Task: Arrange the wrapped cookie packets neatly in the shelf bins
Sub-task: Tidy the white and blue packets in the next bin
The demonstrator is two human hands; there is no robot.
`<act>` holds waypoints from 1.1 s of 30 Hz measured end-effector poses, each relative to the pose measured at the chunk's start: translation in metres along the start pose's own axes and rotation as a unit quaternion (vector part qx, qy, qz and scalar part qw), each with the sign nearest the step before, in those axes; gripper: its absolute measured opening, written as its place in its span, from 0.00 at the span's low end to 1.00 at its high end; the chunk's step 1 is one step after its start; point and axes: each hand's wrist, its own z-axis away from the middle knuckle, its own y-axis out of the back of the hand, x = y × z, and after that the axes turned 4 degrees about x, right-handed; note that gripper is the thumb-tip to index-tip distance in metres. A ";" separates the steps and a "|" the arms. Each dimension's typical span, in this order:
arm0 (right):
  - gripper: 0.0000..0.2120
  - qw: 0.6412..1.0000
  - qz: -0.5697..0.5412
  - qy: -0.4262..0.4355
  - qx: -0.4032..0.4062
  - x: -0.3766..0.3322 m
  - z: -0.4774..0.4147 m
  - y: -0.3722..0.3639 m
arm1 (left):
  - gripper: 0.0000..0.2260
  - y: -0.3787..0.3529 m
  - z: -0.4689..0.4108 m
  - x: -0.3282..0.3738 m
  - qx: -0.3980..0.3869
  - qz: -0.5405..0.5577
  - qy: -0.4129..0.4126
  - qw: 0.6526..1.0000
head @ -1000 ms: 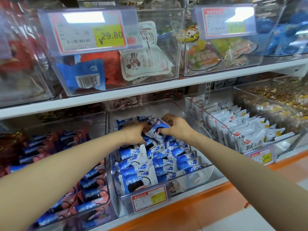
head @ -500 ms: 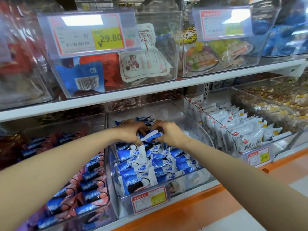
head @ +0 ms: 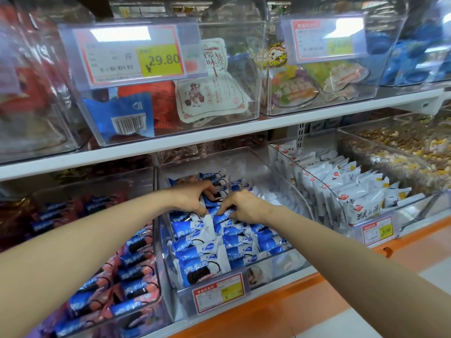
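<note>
Since a second ago both hands have dropped from above the rows into the middle of the bin (head: 292, 261), and the packet (head: 211, 201) that was held up then is now down among the others. The left hand (head: 191, 198) has its thumb and curled fingers pinched round that packet. The right hand (head: 246, 206), almost touching the left, has curled fingertips pressed onto the wrappers just beside it; whether it grips one I cannot tell. The packets (head: 192, 236) nearer the person than the hands stand on edge in tight rows, each leaning on the next. Wedging one more in at the back could tip that lean and set a row toppling toward the front wall. The wrappers look slick, so a packet may squirt sideways under the push. On the right hand's outer side the bin seems only loosely filled, and packets could slide into that slack and lose their line. Hard pressure may also crack the cookies. Fingers drawn out carelessly could drag a neighbour up with them.
</note>
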 end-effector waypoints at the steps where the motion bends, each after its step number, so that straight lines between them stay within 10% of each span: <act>1: 0.15 1.000 -0.005 0.000 0.003 -0.001 -0.001 -0.003 | 0.27 0.000 0.000 0.000 0.001 -0.003 0.000 1.000; 13: 0.09 0.995 -0.071 -0.025 0.060 0.000 0.001 0.011 | 0.16 -0.009 -0.002 0.009 0.023 -0.143 -0.026 0.989; 19: 0.07 0.992 0.128 0.019 0.007 0.003 0.008 0.020 | 0.02 -0.012 -0.009 0.005 0.011 -0.167 -0.061 0.984; 33: 0.05 0.988 0.144 -0.004 0.058 0.010 0.009 0.013 | 0.08 -0.019 -0.012 0.007 0.026 -0.172 -0.061 0.983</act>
